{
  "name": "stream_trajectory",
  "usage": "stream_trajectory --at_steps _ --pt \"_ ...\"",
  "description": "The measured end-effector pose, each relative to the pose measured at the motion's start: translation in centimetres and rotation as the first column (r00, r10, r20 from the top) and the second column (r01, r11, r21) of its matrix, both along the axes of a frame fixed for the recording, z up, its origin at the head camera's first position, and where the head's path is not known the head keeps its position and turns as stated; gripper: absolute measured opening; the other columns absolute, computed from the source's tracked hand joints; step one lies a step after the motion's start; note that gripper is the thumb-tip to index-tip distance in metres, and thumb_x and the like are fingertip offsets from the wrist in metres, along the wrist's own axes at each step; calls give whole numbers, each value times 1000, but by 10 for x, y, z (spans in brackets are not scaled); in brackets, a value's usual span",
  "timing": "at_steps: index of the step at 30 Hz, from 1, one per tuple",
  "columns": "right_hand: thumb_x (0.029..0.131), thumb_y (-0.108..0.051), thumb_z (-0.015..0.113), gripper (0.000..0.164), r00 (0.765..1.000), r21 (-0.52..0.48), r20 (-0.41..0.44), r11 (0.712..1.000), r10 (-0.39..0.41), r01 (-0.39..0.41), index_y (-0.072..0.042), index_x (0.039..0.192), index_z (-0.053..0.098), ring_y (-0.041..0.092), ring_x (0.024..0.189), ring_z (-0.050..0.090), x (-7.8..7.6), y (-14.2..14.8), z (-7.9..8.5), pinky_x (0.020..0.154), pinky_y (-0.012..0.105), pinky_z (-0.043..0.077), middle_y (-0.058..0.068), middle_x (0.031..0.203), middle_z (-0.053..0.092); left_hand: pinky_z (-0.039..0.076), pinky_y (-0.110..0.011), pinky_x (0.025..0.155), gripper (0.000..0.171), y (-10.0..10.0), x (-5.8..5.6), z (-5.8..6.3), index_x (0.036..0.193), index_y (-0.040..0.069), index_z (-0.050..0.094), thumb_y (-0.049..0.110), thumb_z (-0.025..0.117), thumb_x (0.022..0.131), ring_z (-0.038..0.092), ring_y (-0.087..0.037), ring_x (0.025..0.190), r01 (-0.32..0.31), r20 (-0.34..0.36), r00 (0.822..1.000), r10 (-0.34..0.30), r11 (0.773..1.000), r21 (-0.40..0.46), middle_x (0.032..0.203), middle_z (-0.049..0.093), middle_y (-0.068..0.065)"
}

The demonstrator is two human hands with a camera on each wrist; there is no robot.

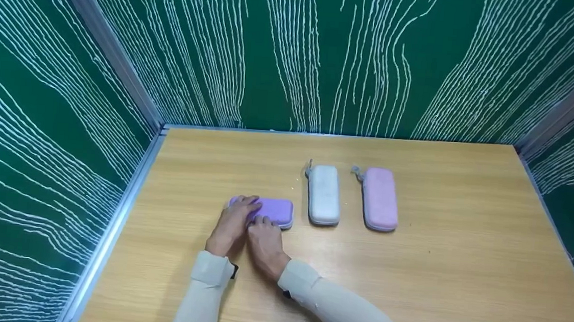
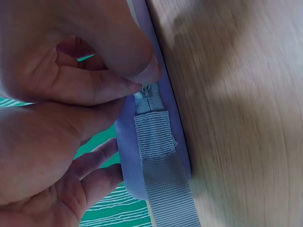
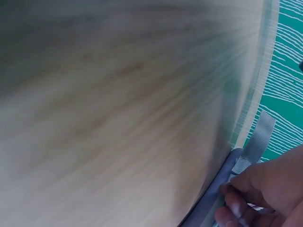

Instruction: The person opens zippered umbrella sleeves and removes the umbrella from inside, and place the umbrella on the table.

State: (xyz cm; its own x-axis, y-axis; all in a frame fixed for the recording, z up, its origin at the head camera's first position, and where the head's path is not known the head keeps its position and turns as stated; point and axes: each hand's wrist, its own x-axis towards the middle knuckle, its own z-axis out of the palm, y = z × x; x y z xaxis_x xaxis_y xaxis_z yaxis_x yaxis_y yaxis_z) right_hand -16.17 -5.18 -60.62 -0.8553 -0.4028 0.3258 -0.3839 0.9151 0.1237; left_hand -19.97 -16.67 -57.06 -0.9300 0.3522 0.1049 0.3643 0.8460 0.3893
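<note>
A purple zip case lies lengthwise on the table, left of two similar cases. My left hand holds its left end, with fingers across the top and past the side in the left wrist view. My right hand is at the near long side. There, its thumb and finger pinch the pull at the zip slider, beside a grey ribbed strap. The slider sits close to the strap's stitched end. In the right wrist view the fingers hide most of the zip.
A pale grey case and a pink case lie side by side to the right, zip sides facing left. The wooden table meets green walls with white wavy lines. A metal edge runs along the left.
</note>
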Motion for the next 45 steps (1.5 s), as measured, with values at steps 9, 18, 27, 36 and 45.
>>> stream_trajectory --at_steps 9,18,27,36,45 --pt "91 -16 73 9 1000 -20 -23 1000 10 -10 -15 95 80 14 76 65 -1 2 -5 55 27 56 1 87 68 51 -54 106 31 0 -2 1 127 3 75 -1 64 99 61 -41 129 4 -29 1000 -5 999 -36 142 66 -17" --pt "89 -12 74 7 996 -240 73 970 49 -30 -9 85 78 24 75 68 -6 27 1 56 40 60 6 82 69 57 -56 94 30 1 -2 -3 126 6 77 1 62 101 61 -42 125 12 -56 998 -17 997 -79 141 66 -16" --pt "90 -16 74 10 995 -426 52 903 90 -59 -7 92 80 27 75 67 -24 61 20 63 41 58 8 84 67 55 -61 97 31 -2 -1 0 130 7 75 2 60 103 57 -40 133 -3 -1 1000 3 994 -109 148 62 -15" --pt "87 -24 86 51 959 -407 166 902 228 -144 -1 129 70 37 110 68 -42 86 20 99 49 56 19 124 69 59 -60 88 37 -2 0 -3 131 8 74 -2 68 96 57 -39 131 16 -21 1000 -18 993 -121 148 62 -15" --pt "92 -23 82 56 906 -229 237 927 349 -297 -10 144 65 43 137 55 -47 97 17 110 54 51 24 152 54 58 -63 89 33 2 0 -4 133 7 74 4 65 101 53 -38 139 -4 31 999 8 994 -108 152 59 -13"
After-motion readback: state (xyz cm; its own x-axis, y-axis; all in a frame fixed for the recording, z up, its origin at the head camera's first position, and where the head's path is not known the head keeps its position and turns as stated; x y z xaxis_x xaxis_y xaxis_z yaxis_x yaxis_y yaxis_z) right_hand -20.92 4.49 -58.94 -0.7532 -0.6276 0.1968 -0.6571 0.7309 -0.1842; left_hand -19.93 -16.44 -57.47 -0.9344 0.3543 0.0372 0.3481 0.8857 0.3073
